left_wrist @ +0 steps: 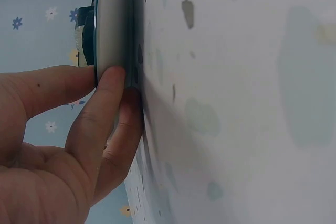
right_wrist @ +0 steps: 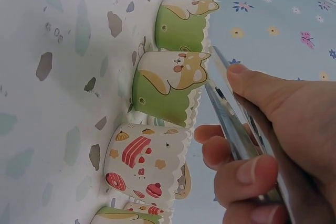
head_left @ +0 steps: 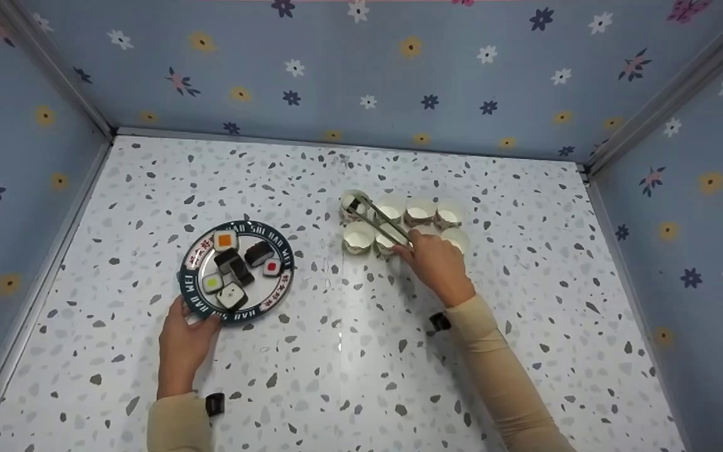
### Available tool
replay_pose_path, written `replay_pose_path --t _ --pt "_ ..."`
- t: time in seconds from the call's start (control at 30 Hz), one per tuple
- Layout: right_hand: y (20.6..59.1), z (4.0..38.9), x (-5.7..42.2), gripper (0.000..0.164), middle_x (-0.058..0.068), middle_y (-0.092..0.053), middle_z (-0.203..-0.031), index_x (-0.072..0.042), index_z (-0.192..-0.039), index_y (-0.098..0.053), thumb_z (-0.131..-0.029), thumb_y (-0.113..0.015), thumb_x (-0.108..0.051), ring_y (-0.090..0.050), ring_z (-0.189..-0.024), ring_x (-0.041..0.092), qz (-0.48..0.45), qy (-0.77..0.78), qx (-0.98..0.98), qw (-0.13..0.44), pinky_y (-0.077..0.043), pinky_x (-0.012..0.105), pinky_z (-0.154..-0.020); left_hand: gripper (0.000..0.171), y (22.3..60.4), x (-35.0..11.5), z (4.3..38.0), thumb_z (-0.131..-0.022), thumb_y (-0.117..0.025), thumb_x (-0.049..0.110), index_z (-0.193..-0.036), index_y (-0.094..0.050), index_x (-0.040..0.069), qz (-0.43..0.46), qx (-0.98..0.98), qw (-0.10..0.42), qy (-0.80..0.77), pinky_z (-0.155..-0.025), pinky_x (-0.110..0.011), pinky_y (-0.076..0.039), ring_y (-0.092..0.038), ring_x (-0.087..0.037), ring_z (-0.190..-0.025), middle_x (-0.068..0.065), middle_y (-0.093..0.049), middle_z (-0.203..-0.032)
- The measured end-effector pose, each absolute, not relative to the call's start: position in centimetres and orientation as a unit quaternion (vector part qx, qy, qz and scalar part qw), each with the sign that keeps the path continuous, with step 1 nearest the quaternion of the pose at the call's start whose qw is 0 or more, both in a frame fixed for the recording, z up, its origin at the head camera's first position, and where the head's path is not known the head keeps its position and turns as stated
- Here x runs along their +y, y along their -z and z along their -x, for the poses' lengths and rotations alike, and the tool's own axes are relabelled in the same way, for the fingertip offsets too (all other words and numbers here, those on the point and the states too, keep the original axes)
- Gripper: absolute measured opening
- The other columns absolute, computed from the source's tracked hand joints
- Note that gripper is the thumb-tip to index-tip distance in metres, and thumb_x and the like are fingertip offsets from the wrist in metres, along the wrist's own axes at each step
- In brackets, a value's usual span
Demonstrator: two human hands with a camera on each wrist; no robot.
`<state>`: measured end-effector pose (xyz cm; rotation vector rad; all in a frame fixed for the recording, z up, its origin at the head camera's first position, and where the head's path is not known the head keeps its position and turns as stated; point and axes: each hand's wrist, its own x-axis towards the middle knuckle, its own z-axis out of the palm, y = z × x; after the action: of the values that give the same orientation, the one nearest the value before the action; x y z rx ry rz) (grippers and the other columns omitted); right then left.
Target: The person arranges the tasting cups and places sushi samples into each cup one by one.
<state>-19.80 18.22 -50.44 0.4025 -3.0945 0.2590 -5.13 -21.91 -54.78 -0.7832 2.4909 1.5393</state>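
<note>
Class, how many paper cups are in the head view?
7 plainly visible paper cups: four in the back row, three in front; the right hand may hide another.

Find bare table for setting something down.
Bare table lies between the plate and paper cups, behind the plate toward the back wall, and right of the cups. The cups stand crowded under the right hand and tongs; sushi pieces crowd the plate's middle.

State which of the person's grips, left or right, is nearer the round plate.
Left. The left grip holds the near rim of the round plate; the right grip is well off to its right, beside the paper cups.
</note>
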Motion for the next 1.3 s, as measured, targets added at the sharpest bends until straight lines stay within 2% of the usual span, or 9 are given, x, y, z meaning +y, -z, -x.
replay_pose_path --t 0.23,0.37,0.5,0.8,1.0,1.13,1.3 --pt "50.2 18.8 17.7 0.045 0.003 -0.05 -0.059 -0.008 -0.09 -0.058 -0.098 -0.057 -0.052 -0.048 -0.046 0.023 -0.158 -0.079 -0.984 0.032 -0.04 0.038 -0.04 0.082 54.9 -22.0 5.2 -0.096 -0.063 0.02 -0.157 -0.015 -0.004 0.259 0.822 0.058 -0.504 -0.111 -0.052 -0.032 -0.056 -0.044 -0.121 -0.03 -0.04 -0.148" --pt "50.2 17.9 17.0 0.044 0.003 -0.051 -0.058 -0.008 -0.09 -0.059 -0.098 -0.058 -0.052 -0.047 -0.045 0.022 -0.19 -0.077 -0.977 0.058 -0.039 0.038 -0.04 0.081 55.0 -22.1 5.2 -0.096 -0.064 0.02 -0.157 -0.015 -0.005 0.258 0.822 0.057 -0.505 -0.112 -0.051 -0.031 -0.056 -0.044 -0.121 -0.031 -0.04 -0.148" --pt "50.1 17.1 16.1 0.045 0.002 -0.051 -0.06 -0.009 -0.091 -0.059 -0.097 -0.058 -0.054 -0.048 -0.046 0.022 -0.207 -0.074 -0.974 0.06 -0.038 0.037 -0.04 0.082 55.0 -22.1 5.2 -0.096 -0.063 0.018 -0.157 -0.014 -0.005 0.258 0.822 0.059 -0.505 -0.111 -0.05 -0.032 -0.055 -0.044 -0.121 -0.032 -0.038 -0.149" --pt "50.4 15.3 13.5 0.047 0.0 -0.055 -0.066 -0.011 -0.099 -0.062 -0.096 -0.056 -0.058 -0.048 -0.048 0.019 -0.253 -0.081 -0.963 0.033 -0.04 0.035 -0.041 0.081 55.0 -22.0 5.3 -0.097 -0.06 0.015 -0.157 -0.01 -0.006 0.257 0.819 0.066 -0.508 -0.107 -0.051 -0.038 -0.053 -0.044 -0.125 -0.034 -0.034 -0.15" --pt "50.4 14.0 11.1 0.046 -0.002 -0.067 -0.076 -0.014 -0.108 -0.067 -0.097 -0.054 -0.057 -0.061 -0.059 0.019 -0.286 -0.104 -0.953 -0.016 -0.047 0.037 -0.048 0.082 55.0 -22.0 5.4 -0.098 -0.06 0.016 -0.157 -0.008 -0.005 0.261 0.819 0.074 -0.506 -0.109 -0.051 -0.036 -0.052 -0.044 -0.126 -0.034 -0.033 -0.151" --pt "50.3 13.3 9.1 0.045 -0.004 -0.066 -0.075 -0.016 -0.105 -0.067 -0.097 -0.053 -0.058 -0.063 -0.063 0.017 -0.301 -0.109 -0.946 -0.049 -0.048 0.036 -0.05 0.082 55.0 -22.2 5.3 -0.097 -0.061 0.016 -0.157 -0.01 -0.005 0.26 0.819 0.07 -0.506 -0.11 -0.052 -0.034 -0.051 -0.045 -0.126 -0.034 -0.033 -0.151" --pt "50.4 12.5 7.2 0.045 -0.007 -0.059 -0.069 -0.016 -0.098 -0.066 -0.097 -0.053 -0.059 -0.055 -0.056 0.012 -0.316 -0.108 -0.941 -0.062 -0.044 0.032 -0.045 0.082 55.0 -22.1 5.3 -0.096 -0.062 0.018 -0.157 -0.012 -0.005 0.263 0.819 0.063 -0.505 -0.112 -0.053 -0.03 -0.051 -0.045 -0.125 -0.033 -0.036 -0.15"
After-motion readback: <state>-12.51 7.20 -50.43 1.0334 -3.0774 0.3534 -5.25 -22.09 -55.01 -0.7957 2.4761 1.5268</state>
